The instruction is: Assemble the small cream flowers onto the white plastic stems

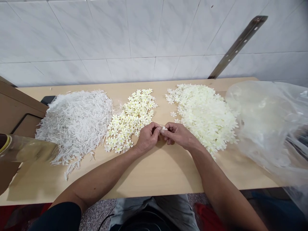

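Note:
My left hand (147,138) and my right hand (180,134) meet over the middle of the table, fingertips almost touching. A small white artificial flower (164,128) is pinched between my right thumb and fingers. My left thumb and forefinger are pressed together beside it; what they hold, if anything, is too small to make out. Left of my hands lies a pile of flowers with yellow centres (130,118). To the right spreads a larger heap of pale cream flower pieces (204,115). A big mound of thin white plastic stems (79,118) sits farther left.
A clear plastic bag (260,118) covers the table's right end. At the left edge are a clear jar (33,149) and a brown box (16,106). A metal slotted rail (238,46) leans on the tiled wall behind the wooden table (154,178).

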Demonstrator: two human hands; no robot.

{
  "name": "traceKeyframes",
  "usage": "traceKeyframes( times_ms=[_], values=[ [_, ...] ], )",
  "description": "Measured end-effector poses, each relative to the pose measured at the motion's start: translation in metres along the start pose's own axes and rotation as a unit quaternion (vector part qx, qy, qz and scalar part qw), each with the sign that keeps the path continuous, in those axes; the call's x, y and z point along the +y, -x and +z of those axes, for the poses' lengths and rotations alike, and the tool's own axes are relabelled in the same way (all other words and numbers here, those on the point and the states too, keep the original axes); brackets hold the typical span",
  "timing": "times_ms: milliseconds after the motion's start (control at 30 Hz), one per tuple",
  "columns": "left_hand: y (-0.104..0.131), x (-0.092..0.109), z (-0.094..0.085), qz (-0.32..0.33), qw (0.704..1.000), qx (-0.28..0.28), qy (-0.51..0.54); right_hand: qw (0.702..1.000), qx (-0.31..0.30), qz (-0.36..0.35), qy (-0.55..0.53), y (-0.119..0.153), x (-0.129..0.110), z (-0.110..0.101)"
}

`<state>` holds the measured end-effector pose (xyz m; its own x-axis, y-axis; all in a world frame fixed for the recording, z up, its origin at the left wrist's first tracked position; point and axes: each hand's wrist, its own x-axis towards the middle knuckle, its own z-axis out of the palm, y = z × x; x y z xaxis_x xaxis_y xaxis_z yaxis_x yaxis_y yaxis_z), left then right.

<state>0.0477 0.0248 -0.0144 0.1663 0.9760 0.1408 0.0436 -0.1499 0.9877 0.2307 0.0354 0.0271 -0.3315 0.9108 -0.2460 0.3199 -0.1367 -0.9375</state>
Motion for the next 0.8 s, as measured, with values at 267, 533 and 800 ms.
traceKeyframes(
  times_ms=[267,533,800],
  values=[
    [-0.0007,-0.0013,0.0009,0.004,0.998,0.047,0.049,0.997,0.050,-0.018,-0.049,-0.0024,0.0023,-0.0011],
    [-0.0022,-0.0039,0.0007,-0.002,0.997,0.049,0.055,0.993,0.089,0.036,-0.067,-0.0019,-0.0020,-0.0022],
    [-0.0018,-0.0037,0.0000,0.001,0.998,0.039,0.044,0.990,0.105,0.019,-0.091,-0.0011,-0.0005,-0.0028]
  ],
)
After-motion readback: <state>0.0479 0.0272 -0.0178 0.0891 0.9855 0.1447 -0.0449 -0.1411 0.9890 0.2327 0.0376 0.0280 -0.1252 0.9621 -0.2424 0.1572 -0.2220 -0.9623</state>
